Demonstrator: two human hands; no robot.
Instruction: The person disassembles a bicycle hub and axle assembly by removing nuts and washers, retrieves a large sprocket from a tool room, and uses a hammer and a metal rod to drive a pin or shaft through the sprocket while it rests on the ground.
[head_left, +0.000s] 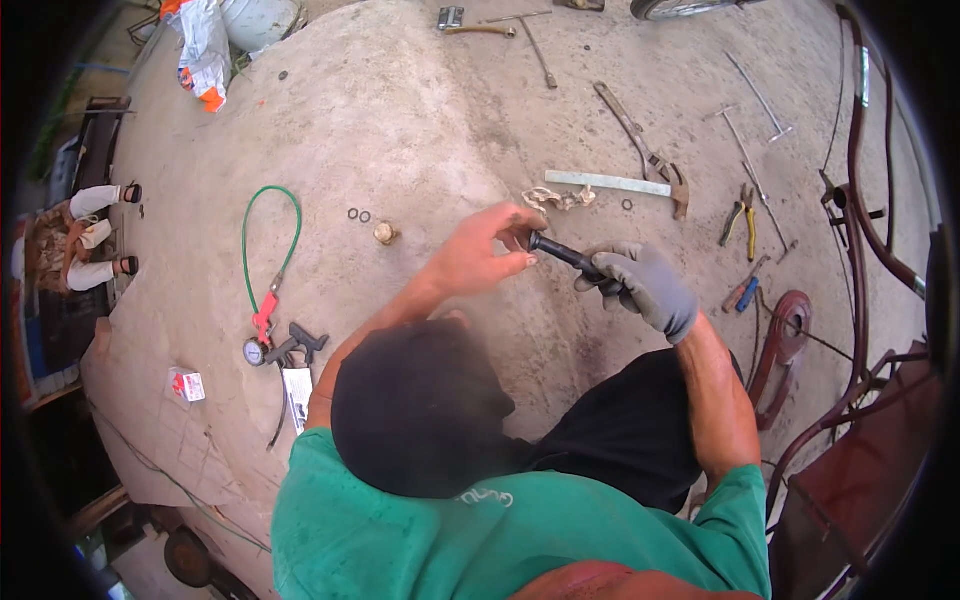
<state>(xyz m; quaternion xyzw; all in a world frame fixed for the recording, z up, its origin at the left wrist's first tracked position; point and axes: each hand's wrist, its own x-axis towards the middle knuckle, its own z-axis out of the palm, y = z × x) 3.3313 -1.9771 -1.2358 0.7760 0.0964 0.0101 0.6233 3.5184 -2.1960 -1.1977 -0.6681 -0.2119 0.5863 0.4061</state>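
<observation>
My right hand (645, 285), in a grey glove, is closed around the thick end of a black tubular part (568, 255). This part slants up to the left and has a collar near its thinner end. My bare left hand (490, 250) curls its thumb and fingers about that thinner end; the exact contact is partly hidden. Just beyond the hands lies a crumpled pale rag (560, 199). A hammer (620, 184) with a pale, flat handle rests behind it, beside a nut (627, 204). Left of my left hand are a brassy round fitting (385, 233) and two small rings (359, 215).
An adjustable wrench (628, 125), pliers (740, 220), screwdrivers (746, 290) and T-handled rods lie about the concrete. A maroon tubular frame (855, 200) and chain guard (782, 345) stand right. Left lie a gauge (255, 351) with green hose and a small box (187, 385); a person (90, 235) sits beyond.
</observation>
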